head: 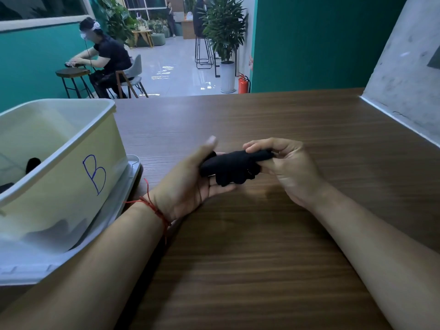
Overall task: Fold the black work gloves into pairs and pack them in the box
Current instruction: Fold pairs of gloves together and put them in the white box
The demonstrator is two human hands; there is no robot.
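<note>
A bundle of black work gloves (pixel 232 166) hangs between both hands, a little above the wooden table (pixel 262 246). My left hand (pixel 188 184) cups its left end, thumb raised over it. My right hand (pixel 288 163) pinches its right end between thumb and fingers. The glove fingertips droop below the bundle. To the left stands the translucent white box (pixel 71 186) marked with a blue letter B. Dark gloves (pixel 32 164) show inside it, partly hidden by its wall.
The box rests on its lid (pixel 133 167) at the table's left side. A grey wall (pixel 404 79) borders the table on the right. Beyond the far edge, a seated person (pixel 104 55) works at a small table, with a potted plant and fire extinguisher nearby.
</note>
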